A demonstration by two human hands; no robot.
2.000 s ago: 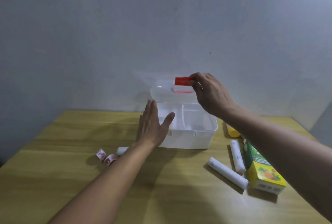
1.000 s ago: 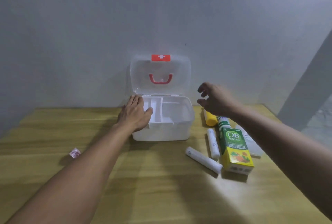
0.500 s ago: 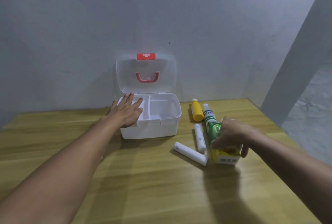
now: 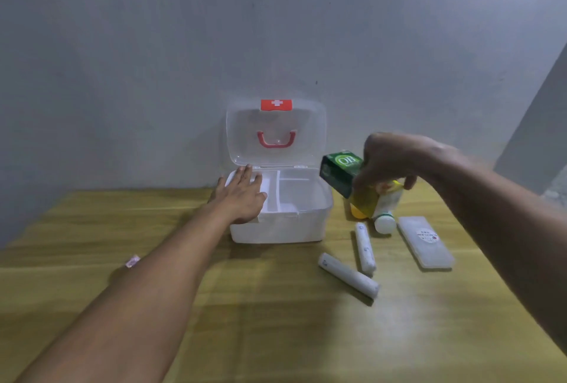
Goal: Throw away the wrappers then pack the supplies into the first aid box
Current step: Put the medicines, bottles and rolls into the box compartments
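Note:
The white first aid box [image 4: 310,229] stands open at the back of the wooden table, its clear lid [image 4: 276,134] with a red handle upright against the wall. My left hand [image 4: 242,195] lies flat on the box's left rim, fingers spread. My right hand [image 4: 386,161] grips a green and yellow carton [image 4: 340,172], held in the air just right of the box. Under it lie a yellow bottle [image 4: 359,209] and a white bottle [image 4: 385,220]. Two white gauze rolls [image 4: 348,275] [image 4: 365,246] and a clear flat case [image 4: 425,241] lie on the table.
A small pink and white wrapper [image 4: 132,261] lies on the table [image 4: 276,336] left of my left forearm. A grey wall rises right behind the box. At the far right the wall turns a corner above the table's right edge.
My right hand has lifted the green carton off the table and carried it up and left, close to the open box. The flat case it covered now shows. My left hand stays on the box rim.

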